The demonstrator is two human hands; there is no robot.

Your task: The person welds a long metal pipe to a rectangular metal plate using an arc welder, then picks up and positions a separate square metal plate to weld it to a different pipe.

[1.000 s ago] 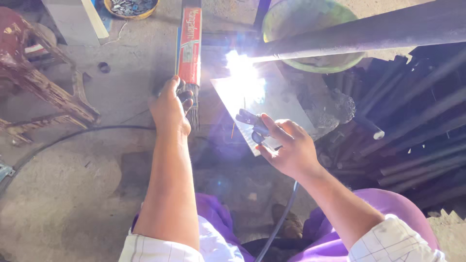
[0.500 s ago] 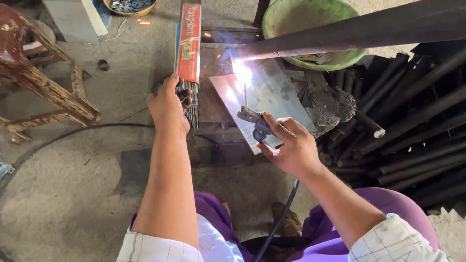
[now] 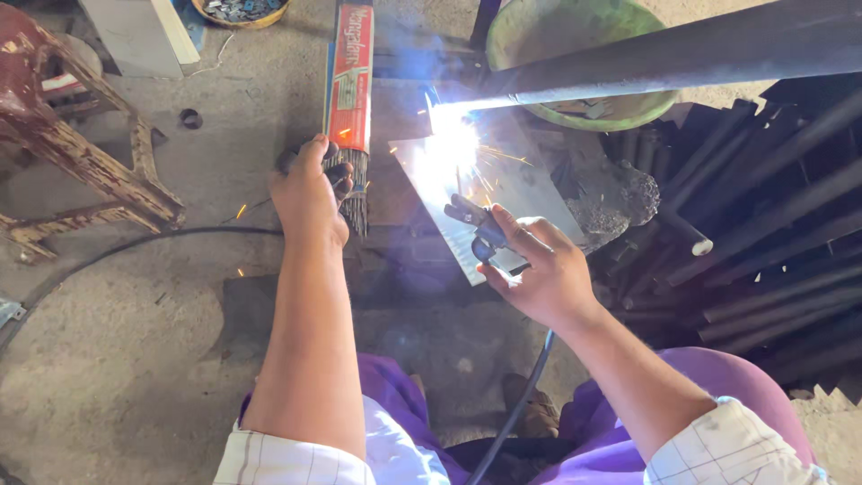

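1. Welding electrode holder [image 3: 480, 235] sits just right of the frame's centre, clamped in the right hand [image 3: 539, 274], whose grip is closed around its handle; a dark cable [image 3: 516, 409] runs down from it toward the bottom edge.
2. Bright welding arc [image 3: 449, 135] flares in the upper middle, where a shiny steel plate [image 3: 521, 193] meets a long dark metal pipe [image 3: 682, 54] that crosses the upper right; sparks scatter around it.
3. Left hand [image 3: 310, 193] lies left of centre, its grip curled shut on the lower end of a bundle of welding rods [image 3: 355, 193] that sticks out of a long red packet [image 3: 350, 76] reaching to the top edge.
4. Green basin [image 3: 548, 36] stands at the top, partly behind the pipe.
5. Dark pipes [image 3: 772, 269] are stacked along the right side.
6. Worn red wooden stool [image 3: 63, 153] stands at the upper left on the concrete floor [image 3: 117, 359], near a thin black cable [image 3: 135, 247].
7. Small dish of metal bits [image 3: 238, 11] shows at the top edge.
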